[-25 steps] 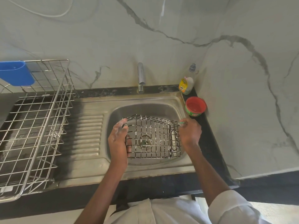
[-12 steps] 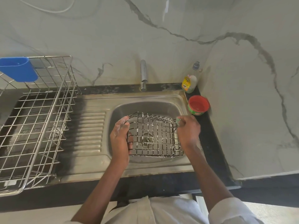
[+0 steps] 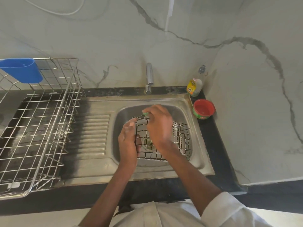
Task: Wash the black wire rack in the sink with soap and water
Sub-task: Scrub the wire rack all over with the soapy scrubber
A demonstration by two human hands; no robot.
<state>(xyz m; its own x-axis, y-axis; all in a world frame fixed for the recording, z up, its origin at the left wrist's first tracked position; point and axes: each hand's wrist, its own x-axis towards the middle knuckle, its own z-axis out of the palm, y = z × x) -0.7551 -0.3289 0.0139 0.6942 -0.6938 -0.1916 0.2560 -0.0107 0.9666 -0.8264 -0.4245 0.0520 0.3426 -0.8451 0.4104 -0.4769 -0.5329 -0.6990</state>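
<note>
Dish drainer: a steel wire drainer (image 3: pixel 37 128) stands at the far left on the draining board, with a blue plastic cup (image 3: pixel 23 70) hung on its back corner.
Tabletop: dark stone (image 3: pixel 218 145) runs round the steel sink (image 3: pixel 193 161), below a marbled wall.
Tap: a chrome tap (image 3: pixel 149 77) stands behind the basin, at the middle of its back edge.
Left hand: the left hand (image 3: pixel 127 140) grips the left edge of the rack, fingers curled round the wire, with soap foam on the skin.
Rack: the black wire rack (image 3: pixel 180 141) sits inside the basin over the drain, its left end raised in the left hand.
Right hand: the right hand (image 3: pixel 159 125) reaches across the rack and pinches a small green scrubber (image 3: pixel 145 114) in its fingertips, pressed to the rack's far left corner; the hand is blurred.
Soap bottle: a clear bottle with a yellow label (image 3: pixel 195 86) stands at the back right corner.
Tub: a red and green tub (image 3: pixel 203 108) sits just in front of the bottle, on the tabletop beside the basin.
</note>
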